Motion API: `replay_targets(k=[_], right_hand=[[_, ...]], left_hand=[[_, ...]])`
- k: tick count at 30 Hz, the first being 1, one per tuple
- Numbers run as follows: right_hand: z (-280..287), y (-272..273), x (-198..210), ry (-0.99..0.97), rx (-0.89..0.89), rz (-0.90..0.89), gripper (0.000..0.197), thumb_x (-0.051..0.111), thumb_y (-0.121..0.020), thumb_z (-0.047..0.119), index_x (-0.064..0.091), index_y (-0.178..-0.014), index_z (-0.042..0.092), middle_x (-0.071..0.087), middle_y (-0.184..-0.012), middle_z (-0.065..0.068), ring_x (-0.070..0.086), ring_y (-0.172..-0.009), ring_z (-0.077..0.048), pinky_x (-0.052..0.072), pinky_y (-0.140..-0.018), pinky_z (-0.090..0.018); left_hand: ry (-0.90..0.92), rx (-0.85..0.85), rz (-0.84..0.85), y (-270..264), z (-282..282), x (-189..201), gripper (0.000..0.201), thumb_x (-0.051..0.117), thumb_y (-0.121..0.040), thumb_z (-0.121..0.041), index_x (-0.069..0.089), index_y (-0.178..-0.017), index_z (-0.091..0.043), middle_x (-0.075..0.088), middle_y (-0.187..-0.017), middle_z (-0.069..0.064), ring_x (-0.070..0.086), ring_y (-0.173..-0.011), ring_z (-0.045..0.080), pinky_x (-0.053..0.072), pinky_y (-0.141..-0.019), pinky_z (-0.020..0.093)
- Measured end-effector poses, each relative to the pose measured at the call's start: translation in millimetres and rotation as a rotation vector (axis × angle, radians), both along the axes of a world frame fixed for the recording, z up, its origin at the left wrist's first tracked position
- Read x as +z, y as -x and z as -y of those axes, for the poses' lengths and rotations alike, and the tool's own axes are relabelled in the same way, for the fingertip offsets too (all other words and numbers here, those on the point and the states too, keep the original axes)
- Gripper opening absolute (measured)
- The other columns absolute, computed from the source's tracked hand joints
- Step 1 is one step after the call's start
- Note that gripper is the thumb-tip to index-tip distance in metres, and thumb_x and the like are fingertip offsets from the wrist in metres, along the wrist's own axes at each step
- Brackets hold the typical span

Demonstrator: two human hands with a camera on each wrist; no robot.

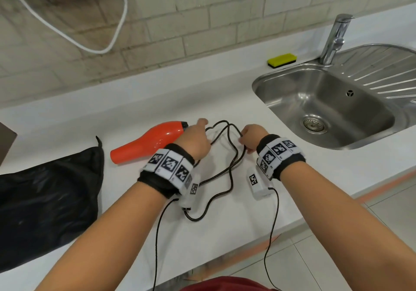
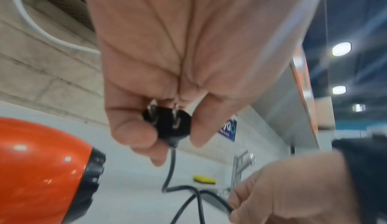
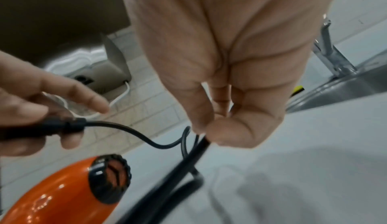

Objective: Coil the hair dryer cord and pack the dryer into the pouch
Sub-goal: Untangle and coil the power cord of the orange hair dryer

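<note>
Just one dryer [image 1: 147, 141], one cord [image 1: 227, 155].

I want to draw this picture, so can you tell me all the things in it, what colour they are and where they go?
hair dryer: one, orange, lying on the counter left of the hands
cord: one, black, looped loosely on the counter between the hands
plug: one, black, pinched in the left hand
pouch: one, black, flat at the counter's left edge
counter: one, white
sink: one, steel, right
tap: one, steel, behind the sink
sponge: one, yellow and black, beside the tap
left hand: holds the plug
right hand: pinches the cord
</note>
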State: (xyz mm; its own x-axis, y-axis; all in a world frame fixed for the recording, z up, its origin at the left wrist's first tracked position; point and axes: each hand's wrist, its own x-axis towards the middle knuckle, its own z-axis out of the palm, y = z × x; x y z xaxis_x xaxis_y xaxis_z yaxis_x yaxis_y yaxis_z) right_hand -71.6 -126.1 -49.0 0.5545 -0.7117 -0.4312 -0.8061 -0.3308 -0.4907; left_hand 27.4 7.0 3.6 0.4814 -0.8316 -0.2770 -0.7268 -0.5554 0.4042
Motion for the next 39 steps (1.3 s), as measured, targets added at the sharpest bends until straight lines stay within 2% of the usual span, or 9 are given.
replay_targets(k=[5, 9, 13, 20, 24, 28, 33, 36, 39], right_hand=[[-4.4, 6.0, 16.4, 0.016, -0.253, 0.433, 0.012, 0.046, -0.089, 0.006, 0.053, -0.098, 0.008, 0.055, -0.096, -0.012, 0.054, -0.059, -0.026, 0.043, -0.037, -0.015], [-25.0, -0.7, 30.6, 0.037, -0.173, 0.691, 0.007, 0.050, -0.088, 0.004, 0.052, -0.088, 0.010, 0.050, -0.074, -0.002, 0.046, -0.050, -0.017, 0.045, -0.044, -0.020], [-40.5, -2.7, 39.0, 0.131, 0.085, 0.700, 0.009, 0.056, -0.086, 0.007, 0.059, -0.093, 0.012, 0.053, -0.095, -0.001, 0.048, -0.070, -0.016, 0.043, -0.069, -0.029], [-40.3, 6.1, 46.8, -0.022, 0.279, 0.665, 0.017, 0.042, -0.095, 0.016, 0.056, -0.104, 0.013, 0.058, -0.082, 0.010, 0.049, -0.060, 0.000, 0.041, -0.060, -0.015], [-31.3, 10.4, 44.8, -0.076, 0.204, 0.638, 0.026, 0.033, -0.098, 0.015, 0.050, -0.117, 0.013, 0.059, -0.095, -0.006, 0.048, -0.070, -0.006, 0.039, -0.060, -0.008], [-17.4, 18.0, 41.1, 0.125, 0.109, 0.556, 0.021, 0.048, -0.092, 0.014, 0.067, -0.098, 0.007, 0.061, -0.084, -0.005, 0.047, -0.064, -0.006, 0.036, -0.054, -0.004], [-1.3, 38.2, 36.8, 0.220, -0.121, 0.464, 0.021, 0.048, -0.090, 0.012, 0.068, -0.092, 0.005, 0.059, -0.073, -0.006, 0.048, -0.058, -0.016, 0.043, -0.057, -0.027], [5.3, 51.8, 38.4, 0.232, -0.284, 0.545, 0.020, 0.048, -0.091, 0.015, 0.064, -0.093, 0.004, 0.062, -0.083, -0.014, 0.054, -0.068, -0.021, 0.049, -0.068, -0.035], [0.7, 56.6, 45.8, 0.209, -0.302, 0.653, 0.016, 0.047, -0.091, 0.015, 0.061, -0.087, 0.007, 0.062, -0.077, -0.008, 0.047, -0.055, -0.011, 0.042, -0.052, -0.015]], left_hand=[[0.227, 0.064, -0.067, -10.9, -26.3, 12.2, 0.017, 0.046, -0.087, -0.009, 0.054, -0.100, -0.016, 0.059, -0.103, 0.004, 0.053, -0.091, 0.019, 0.035, -0.063, 0.022], [0.270, 0.050, -0.119, -4.6, -24.3, 4.9, 0.027, 0.046, -0.087, -0.011, 0.049, -0.114, -0.013, 0.062, -0.101, 0.007, 0.053, -0.082, 0.016, 0.038, -0.063, 0.020], [0.487, 0.038, -0.151, 2.6, -14.2, 1.3, 0.055, 0.041, -0.095, -0.016, 0.019, -0.144, -0.024, 0.064, -0.075, 0.017, 0.055, -0.064, 0.020, 0.038, -0.052, 0.014], [0.422, -0.012, -0.038, -3.4, 2.6, 3.8, 0.021, 0.036, -0.097, -0.021, 0.052, -0.101, -0.008, 0.065, -0.101, 0.012, 0.055, -0.086, 0.020, 0.036, -0.069, 0.025], [0.498, 0.022, -0.018, -11.9, 4.9, 9.5, 0.015, 0.041, -0.095, -0.017, 0.054, -0.091, -0.011, 0.067, -0.098, 0.011, 0.056, -0.085, 0.020, 0.031, -0.063, 0.018], [0.509, 0.018, -0.007, -16.7, 4.5, 12.0, 0.017, 0.045, -0.093, -0.018, 0.059, -0.090, -0.009, 0.068, -0.093, 0.010, 0.057, -0.082, 0.022, 0.036, -0.065, 0.023], [0.460, 0.068, 0.083, -25.4, 9.4, -0.6, 0.017, 0.050, -0.089, -0.024, 0.066, -0.085, -0.019, 0.068, -0.090, 0.002, 0.060, -0.085, 0.020, 0.046, -0.075, 0.028], [0.314, 0.022, 0.024, -27.0, 21.2, -10.5, 0.019, 0.050, -0.088, -0.022, 0.069, -0.090, -0.018, 0.068, -0.101, 0.002, 0.059, -0.090, 0.018, 0.046, -0.080, 0.027], [0.201, -0.039, -0.054, -19.8, 33.4, -12.0, 0.029, 0.045, -0.093, -0.028, 0.059, -0.117, -0.020, 0.065, -0.110, 0.008, 0.060, -0.094, 0.021, 0.045, -0.084, 0.027]])
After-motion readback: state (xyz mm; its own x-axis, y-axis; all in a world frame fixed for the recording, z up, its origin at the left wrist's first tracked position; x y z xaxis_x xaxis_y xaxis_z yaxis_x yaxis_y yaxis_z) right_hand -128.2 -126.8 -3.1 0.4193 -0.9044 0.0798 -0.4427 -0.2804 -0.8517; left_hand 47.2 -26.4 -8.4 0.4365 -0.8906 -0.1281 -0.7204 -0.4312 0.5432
